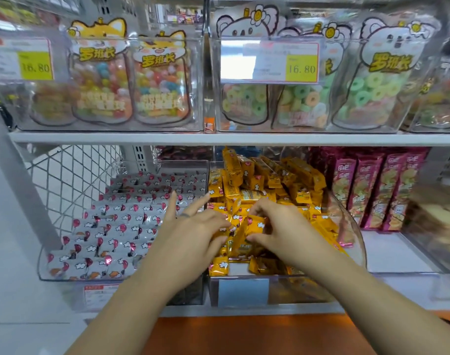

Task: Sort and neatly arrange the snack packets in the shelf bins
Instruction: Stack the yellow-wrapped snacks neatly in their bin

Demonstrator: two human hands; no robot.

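Am pinching yellow packet [254,225] with right hand [282,224] fingers [254,238]; left hand [193,226] splayed, released; am advising: lay flat in yellow bin [270,290], not silver packets [111,226].

White shelf board [234,138] – wire mesh panel [73,180] – orange ledge [244,334] below.

Glossy foil-like yellow packets [247,193] fill a clear, smooth, probably plastic bin [357,226].

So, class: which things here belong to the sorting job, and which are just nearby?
In the job:
yellow packets
their clear bin
silver packets
left hand
right hand

Just nearby:
pink snack packs
candy bags
price tag
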